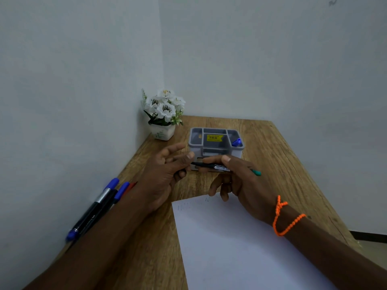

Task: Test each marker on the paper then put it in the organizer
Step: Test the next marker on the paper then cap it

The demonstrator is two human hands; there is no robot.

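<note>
My right hand (238, 181) grips a black marker with a green end (211, 165), held level just in front of the grey organizer (215, 143). My left hand (165, 170) touches the marker's left end with thumb and fingers, the other fingers spread. Whether a cap is in the left hand is hidden. A blue marker (236, 142) stands in the organizer's right compartment. A white paper (240, 248) with faint marks near its top edge lies under my right wrist. Several markers (98, 206), blue and black and one red, lie at the table's left edge.
A white pot of white flowers (164, 116) stands in the back left corner against the walls. The wooden table (272, 155) narrows toward the far wall. An orange bead band sits on my right wrist.
</note>
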